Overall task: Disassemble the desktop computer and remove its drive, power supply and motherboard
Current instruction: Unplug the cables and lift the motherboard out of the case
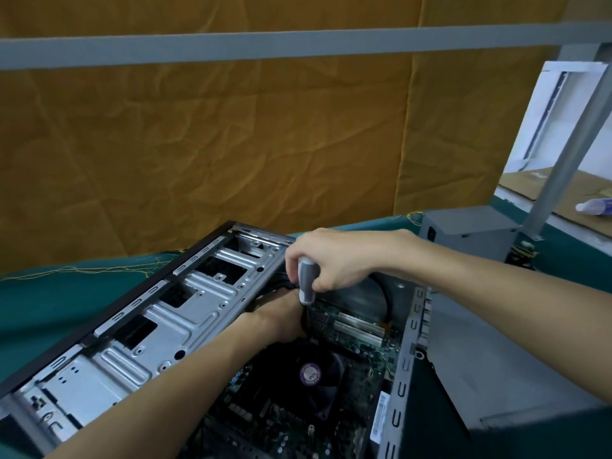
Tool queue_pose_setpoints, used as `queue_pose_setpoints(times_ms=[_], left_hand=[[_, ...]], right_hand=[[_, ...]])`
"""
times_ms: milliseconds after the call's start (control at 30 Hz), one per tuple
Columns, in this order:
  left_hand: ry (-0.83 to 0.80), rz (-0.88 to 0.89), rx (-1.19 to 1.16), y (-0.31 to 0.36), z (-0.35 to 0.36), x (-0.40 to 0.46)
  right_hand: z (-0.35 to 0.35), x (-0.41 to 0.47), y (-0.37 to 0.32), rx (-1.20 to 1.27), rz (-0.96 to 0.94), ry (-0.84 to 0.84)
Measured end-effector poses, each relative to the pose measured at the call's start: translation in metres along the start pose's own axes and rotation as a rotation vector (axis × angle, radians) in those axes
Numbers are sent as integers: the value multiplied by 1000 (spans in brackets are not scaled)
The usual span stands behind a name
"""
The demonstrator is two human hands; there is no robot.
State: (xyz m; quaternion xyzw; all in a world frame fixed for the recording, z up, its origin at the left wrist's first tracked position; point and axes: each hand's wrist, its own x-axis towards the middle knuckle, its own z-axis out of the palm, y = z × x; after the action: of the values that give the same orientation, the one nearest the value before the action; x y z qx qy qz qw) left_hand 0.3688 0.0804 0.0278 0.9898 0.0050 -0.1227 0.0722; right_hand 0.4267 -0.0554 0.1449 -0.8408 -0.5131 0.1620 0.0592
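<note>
An open desktop case (139,326) lies on its side on a green cloth. Inside it sits the motherboard (361,349) with a black CPU fan (308,376) bearing a purple sticker. My right hand (334,260) grips the grey handle of a screwdriver (306,283), held upright over the board's far end. My left hand (281,319) reaches down inside the case just below the screwdriver; its fingers are hidden, so I cannot tell what they touch. A grey power supply (470,230) stands outside the case at the back right.
The case's silver drive cage (185,313) runs along the left side. A grey side panel (490,369) lies to the right of the case. A grey frame post (563,160) rises at the right. Beyond it cardboard (579,190) carries a white tube (596,207).
</note>
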Motion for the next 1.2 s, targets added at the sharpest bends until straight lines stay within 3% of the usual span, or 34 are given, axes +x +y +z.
queue_pose_setpoints(times_ms=[133, 200, 333, 533, 733, 900, 1067, 1200], left_hand=[[55, 14, 49, -2, 5, 2], [68, -1, 14, -1, 5, 2], [58, -31, 13, 1, 5, 4], [106, -21, 40, 1, 7, 5], [101, -25, 5, 1, 7, 3], [96, 10, 25, 1, 8, 4], [89, -13, 19, 1, 7, 5], [119, 2, 41, 1, 10, 5]], right_hand=[[12, 1, -5, -295, 126, 195], [13, 0, 0, -263, 104, 220], [6, -11, 10, -9, 34, 53], [23, -5, 10, -302, 128, 294], [10, -5, 14, 91, 16, 139], [20, -1, 10, -213, 120, 273], [6, -8, 9, 46, -22, 41], [17, -5, 3, -259, 136, 210]])
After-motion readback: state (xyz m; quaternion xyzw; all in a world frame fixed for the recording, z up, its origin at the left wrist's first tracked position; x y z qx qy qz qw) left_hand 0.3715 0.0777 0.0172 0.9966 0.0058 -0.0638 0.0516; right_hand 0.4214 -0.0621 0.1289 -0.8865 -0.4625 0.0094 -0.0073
